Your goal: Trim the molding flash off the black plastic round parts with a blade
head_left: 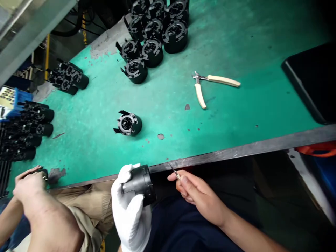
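In a white glove, my left hand (pixel 131 213) wraps round a black plastic cylindrical housing (pixel 138 183), tilted on its side just off the table's front edge. To its right, my bare right hand (pixel 195 192) pinches a small knife-like tool (pixel 177 174) with a thin dark tip and a pale handle. The tip points up and left, apart from the housing. On the table ahead, a single black housing (pixel 128 124) stands with its prongs and round inner part showing. Pliers with cream handles (pixel 200 91) lie spread farther right.
Several black housings (pixel 152 52) are grouped at the back of the green table (pixel 162 101), with more groups (pixel 28 131) at left. A blue bin (pixel 19 101) stands beyond. A co-worker's arms (pixel 39 203) are at lower left. A black case-like object (pixel 312 84) lies right.
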Motion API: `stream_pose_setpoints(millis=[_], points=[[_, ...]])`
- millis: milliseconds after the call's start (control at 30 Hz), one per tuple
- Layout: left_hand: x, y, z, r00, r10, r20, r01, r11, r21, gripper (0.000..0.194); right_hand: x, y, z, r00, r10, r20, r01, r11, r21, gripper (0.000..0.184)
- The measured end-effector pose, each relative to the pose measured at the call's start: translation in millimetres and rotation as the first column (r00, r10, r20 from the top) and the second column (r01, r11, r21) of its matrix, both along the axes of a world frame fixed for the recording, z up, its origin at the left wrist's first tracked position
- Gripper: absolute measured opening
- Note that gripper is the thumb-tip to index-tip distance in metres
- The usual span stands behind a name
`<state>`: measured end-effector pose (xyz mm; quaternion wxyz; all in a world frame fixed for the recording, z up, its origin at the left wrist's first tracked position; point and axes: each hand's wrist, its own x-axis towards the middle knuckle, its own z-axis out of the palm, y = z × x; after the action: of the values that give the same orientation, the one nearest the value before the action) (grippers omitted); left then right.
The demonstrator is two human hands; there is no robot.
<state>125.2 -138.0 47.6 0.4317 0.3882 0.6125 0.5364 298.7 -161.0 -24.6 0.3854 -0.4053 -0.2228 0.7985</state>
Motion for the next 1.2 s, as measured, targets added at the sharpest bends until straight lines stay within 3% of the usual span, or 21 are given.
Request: stream_pose_setpoints(millis=[167,300,433,533,600,733,833,933,1000,1067,1200], points=[[4,-1,0.2,0.995,-0.011,0.100,0.011,1.000,-0.005,0.053,4,0,6.3,1.000,-0.010,-0.004,0.010,1.000,-0.017,0.042],[1,-6,-0.6,0.994,-0.082,-0.075,0.081,0.997,-0.010,0.052,4,7,24.6,1.000,-0.010,0.029,0.008,0.997,0.074,0.037],[-9,-11,-7.6,0.925,-0.258,-0.278,0.253,0.966,-0.055,0.052,0,21,46.8,0.998,-0.008,0.069,-0.004,0.984,0.179,0.029],[-14,-13,-12.4,0.902,-0.298,-0.313,0.302,0.953,-0.037,0.052,-3,24,50.9,0.991,-0.041,0.130,0.011,0.975,0.221,0.031],[-15,-14,-12.5,0.919,-0.286,-0.271,0.286,0.957,-0.041,0.051,-4,22,47.0,0.992,-0.097,0.085,0.080,0.980,0.183,0.030],[-11,-12,-4.4,0.932,-0.254,-0.257,0.251,0.967,-0.045,0.050,-2,17,36.5,0.964,-0.215,-0.157,0.207,0.976,-0.066,0.037],[-6,-2,2.6,0.823,-0.267,-0.502,0.303,0.953,-0.010,0.042,6,12,30.9,0.950,-0.199,-0.239,0.168,0.975,-0.146,0.047],[2,10,0.6,0.555,-0.284,-0.782,0.431,0.902,-0.021,0.038,14,5,21.0,0.965,-0.151,-0.212,0.114,0.977,-0.180,0.051],[7,16,-6.4,0.410,-0.265,-0.873,0.509,0.861,-0.022,0.038,16,0,10.9,0.990,-0.078,-0.118,0.055,0.981,-0.184,0.048],[10,17,-15.0,0.348,-0.231,-0.908,0.548,0.837,-0.002,0.038,14,-3,0.9,1.000,0.007,0.031,-0.004,0.994,-0.107,0.046],[10,15,-26.4,0.358,-0.181,-0.916,0.557,0.829,0.054,0.041,7,-2,-10.0,0.961,0.035,0.274,-0.083,0.983,0.164,0.048]])
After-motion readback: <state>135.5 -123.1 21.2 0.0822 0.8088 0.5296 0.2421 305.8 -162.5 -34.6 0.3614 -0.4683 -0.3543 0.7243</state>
